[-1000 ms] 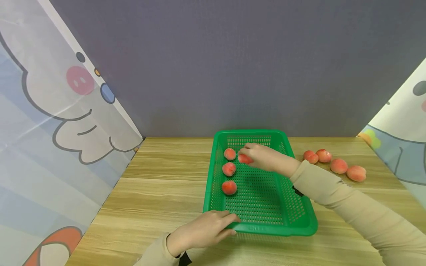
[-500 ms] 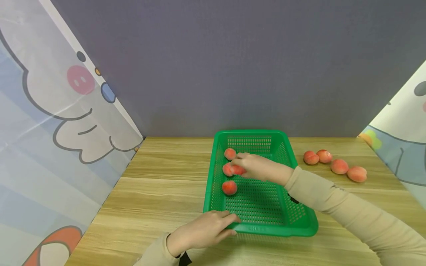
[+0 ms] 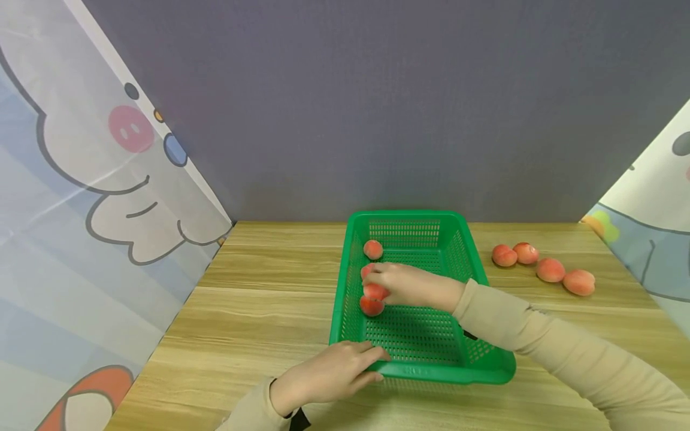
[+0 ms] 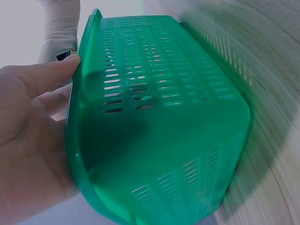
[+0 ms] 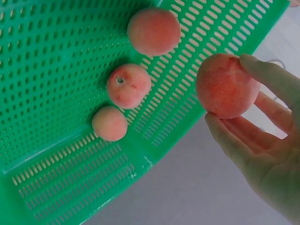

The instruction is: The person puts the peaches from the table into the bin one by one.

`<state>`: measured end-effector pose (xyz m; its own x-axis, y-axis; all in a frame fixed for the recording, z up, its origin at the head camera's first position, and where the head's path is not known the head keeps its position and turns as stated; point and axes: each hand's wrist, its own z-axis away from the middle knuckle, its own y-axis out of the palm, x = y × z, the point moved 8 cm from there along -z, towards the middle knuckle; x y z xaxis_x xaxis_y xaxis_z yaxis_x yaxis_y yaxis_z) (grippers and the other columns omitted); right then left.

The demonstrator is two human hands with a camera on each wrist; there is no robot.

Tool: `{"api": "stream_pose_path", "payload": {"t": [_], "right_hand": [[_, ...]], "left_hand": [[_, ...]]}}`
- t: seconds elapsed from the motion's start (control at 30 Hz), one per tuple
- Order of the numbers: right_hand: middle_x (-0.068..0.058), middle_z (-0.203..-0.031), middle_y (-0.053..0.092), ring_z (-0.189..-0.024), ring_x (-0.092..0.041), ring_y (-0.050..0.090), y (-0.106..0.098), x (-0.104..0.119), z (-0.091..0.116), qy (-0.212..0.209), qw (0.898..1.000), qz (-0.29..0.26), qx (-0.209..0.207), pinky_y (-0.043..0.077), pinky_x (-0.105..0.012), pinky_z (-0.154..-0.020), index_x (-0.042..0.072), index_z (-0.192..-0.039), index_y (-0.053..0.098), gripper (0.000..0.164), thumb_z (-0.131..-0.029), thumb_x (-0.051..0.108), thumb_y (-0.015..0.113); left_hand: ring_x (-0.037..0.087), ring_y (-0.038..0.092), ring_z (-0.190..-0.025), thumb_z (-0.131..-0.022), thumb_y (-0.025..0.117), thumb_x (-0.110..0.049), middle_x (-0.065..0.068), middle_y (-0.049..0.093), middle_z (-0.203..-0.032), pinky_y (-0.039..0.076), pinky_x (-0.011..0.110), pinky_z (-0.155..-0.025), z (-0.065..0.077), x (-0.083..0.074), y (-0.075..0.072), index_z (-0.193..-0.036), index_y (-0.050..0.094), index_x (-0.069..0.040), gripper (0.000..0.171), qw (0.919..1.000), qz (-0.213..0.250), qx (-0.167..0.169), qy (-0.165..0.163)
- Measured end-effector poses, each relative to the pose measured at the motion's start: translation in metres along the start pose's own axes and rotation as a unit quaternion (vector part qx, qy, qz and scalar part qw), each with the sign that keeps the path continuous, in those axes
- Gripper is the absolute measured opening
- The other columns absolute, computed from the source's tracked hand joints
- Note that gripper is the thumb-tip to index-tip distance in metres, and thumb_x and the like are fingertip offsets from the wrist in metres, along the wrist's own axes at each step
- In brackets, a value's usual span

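My right hand (image 3: 406,284) pinches a peach (image 5: 227,86) between thumb and fingertips, over the left side of a green plastic basket (image 3: 420,372). Three more peaches lie in a row along the basket's left wall: a far one (image 3: 373,249), a middle one (image 3: 368,270) partly hidden by my fingers, and a near one (image 3: 371,307) that the held peach overlaps in the head view. The right wrist view shows the held peach apart from these. My left hand (image 3: 336,371) grips the basket's near rim, left of its middle, thumb outside the wall.
To the right of the basket, several peaches (image 3: 550,270) lie on the wooden table (image 3: 259,311). A grey panel (image 3: 345,120) rises behind the table's far edge. Cartoon-printed sheets (image 3: 81,179) stand at both sides.
My right hand has carried the held peach toward me and slightly left, from beside the far peach to above the near one. My left hand and the basket have stayed in place.
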<state>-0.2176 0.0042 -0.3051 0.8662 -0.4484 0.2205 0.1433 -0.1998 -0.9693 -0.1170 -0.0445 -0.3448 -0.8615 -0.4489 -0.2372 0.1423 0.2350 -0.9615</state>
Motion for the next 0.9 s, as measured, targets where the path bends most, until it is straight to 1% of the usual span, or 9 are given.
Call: {"api": "stream_pose_path", "payload": {"t": [0.13,0.27,0.5,0.7,0.9], "right_hand": [[-0.004,-0.103,0.058,-0.093,-0.020,0.055,0.008,0.003,0.000,0.003,1.000,-0.005,0.019,0.046,-0.023,-0.073,0.010,-0.101,0.059,0.032,-0.072,0.004,0.071],[-0.004,-0.103,0.058,-0.094,-0.019,0.055,0.016,0.007,0.000,0.001,1.000,-0.005,0.029,0.047,-0.024,-0.074,0.009,-0.102,0.059,0.034,-0.071,0.005,0.072],[-0.002,-0.096,0.054,-0.086,-0.014,0.054,0.027,0.014,-0.002,-0.013,0.999,0.011,0.035,0.046,-0.020,-0.072,0.010,-0.100,0.060,0.033,-0.070,0.007,0.073],[0.000,-0.095,0.055,-0.085,-0.013,0.054,0.036,0.017,-0.002,-0.012,0.998,0.009,0.056,0.045,-0.020,-0.073,0.012,-0.100,0.059,0.031,-0.072,0.008,0.073],[-0.001,-0.097,0.058,-0.089,-0.014,0.055,0.042,0.022,-0.002,-0.027,0.998,0.011,0.058,0.046,-0.021,-0.075,0.010,-0.099,0.060,0.030,-0.072,0.006,0.072]], "left_hand": [[0.002,0.057,-0.084,-0.088,0.054,-0.024,-0.005,0.060,-0.093,0.044,0.017,-0.074,0.000,-0.001,-0.001,-0.108,0.054,-0.013,0.022,1.0000,-0.001,0.000,0.001],[0.002,0.056,-0.084,-0.089,0.054,-0.024,-0.005,0.060,-0.093,0.044,0.017,-0.074,0.000,-0.001,-0.001,-0.107,0.054,-0.013,0.022,1.0000,0.002,0.000,0.000],[0.002,0.056,-0.084,-0.089,0.053,-0.025,-0.005,0.060,-0.094,0.044,0.018,-0.073,-0.001,0.000,0.000,-0.108,0.054,-0.013,0.022,1.0000,0.005,0.003,-0.002],[0.001,0.056,-0.081,-0.090,0.052,-0.025,-0.005,0.060,-0.092,0.043,0.015,-0.071,-0.001,0.000,-0.001,-0.108,0.054,-0.012,0.023,1.0000,0.008,0.004,0.001],[-0.001,0.054,-0.078,-0.089,0.053,-0.024,-0.005,0.059,-0.090,0.042,0.014,-0.071,-0.001,0.000,-0.001,-0.108,0.054,-0.012,0.023,1.0000,0.008,0.004,0.001]]}}
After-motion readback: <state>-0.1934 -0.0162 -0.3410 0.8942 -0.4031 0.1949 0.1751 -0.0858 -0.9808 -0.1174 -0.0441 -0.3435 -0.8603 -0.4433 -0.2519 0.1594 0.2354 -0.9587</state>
